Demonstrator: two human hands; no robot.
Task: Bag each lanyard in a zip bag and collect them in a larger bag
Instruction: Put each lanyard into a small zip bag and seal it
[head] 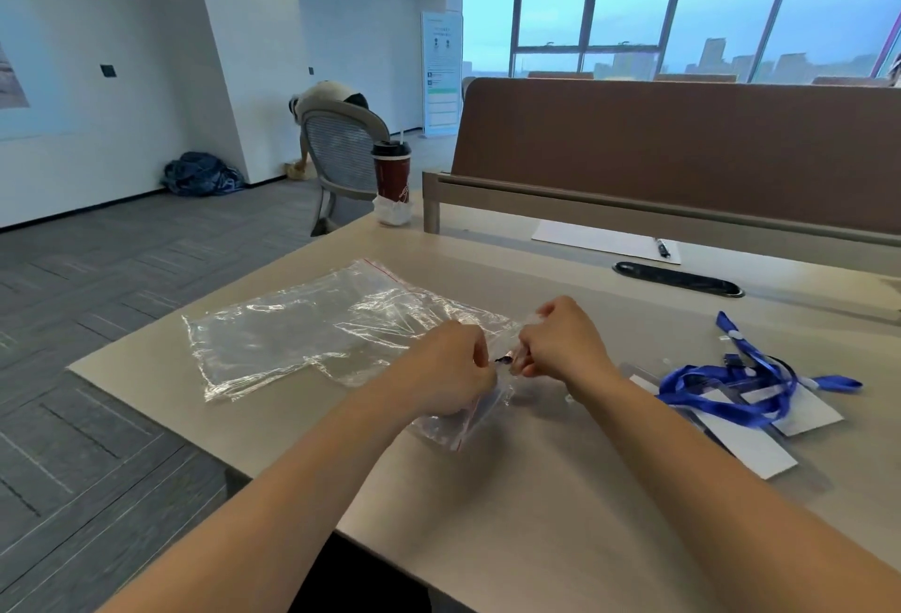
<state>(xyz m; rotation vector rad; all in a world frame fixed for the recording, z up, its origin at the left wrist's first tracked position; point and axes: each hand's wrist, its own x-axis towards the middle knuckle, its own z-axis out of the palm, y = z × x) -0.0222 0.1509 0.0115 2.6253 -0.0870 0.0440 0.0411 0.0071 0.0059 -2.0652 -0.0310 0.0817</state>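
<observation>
Both of your hands meet over the middle of the table (536,525), fingers curled. Your left hand (446,371) pinches one side of the mouth of the small zip bag (451,427), and your right hand (560,342) pinches the other side. The bag hangs from your grip, and its lower end, with the red zip strip, rests on the table at six o'clock from your knuckles. A small dark piece (503,359) shows in the gap between your hands. It may be a lanyard clip, but it is too small to be sure.

The large clear bag (292,334) lies flat at ten o'clock from your hands, its near edge reaching under your left hand. The blue lanyards (731,386) lie in a loose tangle at three o'clock, well apart from the zip bag, on top of several white badge cards (753,454).

At twelve o'clock, by the desk divider (682,144), a sheet of paper (595,239) has a pen (661,248) on its right end. A dark red paper cup (391,171) stands at the table's far corner at eleven o'clock.
</observation>
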